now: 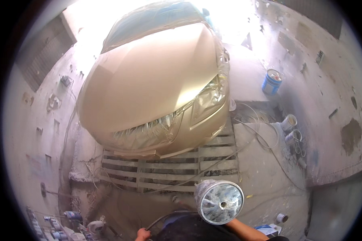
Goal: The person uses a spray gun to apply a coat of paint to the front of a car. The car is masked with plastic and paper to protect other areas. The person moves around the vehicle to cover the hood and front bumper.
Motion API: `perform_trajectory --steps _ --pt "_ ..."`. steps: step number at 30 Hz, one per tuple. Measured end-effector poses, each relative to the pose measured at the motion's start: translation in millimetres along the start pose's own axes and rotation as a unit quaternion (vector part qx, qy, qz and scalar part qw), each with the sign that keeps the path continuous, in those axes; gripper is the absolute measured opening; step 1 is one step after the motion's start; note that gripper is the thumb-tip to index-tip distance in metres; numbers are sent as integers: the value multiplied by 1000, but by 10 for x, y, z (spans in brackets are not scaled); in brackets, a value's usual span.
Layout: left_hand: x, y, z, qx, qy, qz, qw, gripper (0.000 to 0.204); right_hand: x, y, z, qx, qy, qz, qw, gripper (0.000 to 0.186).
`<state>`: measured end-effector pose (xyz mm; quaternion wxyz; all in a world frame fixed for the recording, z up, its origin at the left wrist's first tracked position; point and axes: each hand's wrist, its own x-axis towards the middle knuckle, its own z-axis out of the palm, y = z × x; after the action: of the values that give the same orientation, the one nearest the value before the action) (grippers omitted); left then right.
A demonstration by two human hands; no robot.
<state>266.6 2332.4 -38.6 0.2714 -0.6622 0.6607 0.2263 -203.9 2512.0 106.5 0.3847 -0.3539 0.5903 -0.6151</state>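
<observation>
In front of my body is a round paint cup (221, 203), its lid splashed silver-grey with a dark hole in the middle, its side wrapped in clear film. It sits on top of a spray gun, whose body is hidden below it. My right forearm reaches up to it from the lower right; the hand is behind the cup. My left hand (143, 233), low in the picture, is closed round a dark hose (159, 220). Beyond stands a car with a beige-gold hood (153, 76) and bumper (205, 130), its windshield, lamps and grille covered with clear film.
Slatted grating (169, 174) lies under the car's front. Hoses (265, 136) trail across the floor at right. A blue paint pail (272, 82) and several smaller cans (288, 122) stand along the right wall. Bottles and cans (72, 215) crowd the lower left.
</observation>
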Motion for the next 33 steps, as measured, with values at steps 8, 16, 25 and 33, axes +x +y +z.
perform_trajectory --steps 8,16,25,33 --pt "-134 -75 -35 -157 94 -40 982 28 219 -33 602 -62 -38 23 997 18" --pt "136 -1016 -216 -215 228 -58 948 17 542 67 2006 -112 -97 51 988 15" --pt "424 -1957 -1267 -318 379 -14 869 16 1264 301 3646 -118 -149 110 976 14" --pt "302 -2866 -2195 -282 542 -55 790 15 1844 -154 5320 -115 -249 -16 962 14"
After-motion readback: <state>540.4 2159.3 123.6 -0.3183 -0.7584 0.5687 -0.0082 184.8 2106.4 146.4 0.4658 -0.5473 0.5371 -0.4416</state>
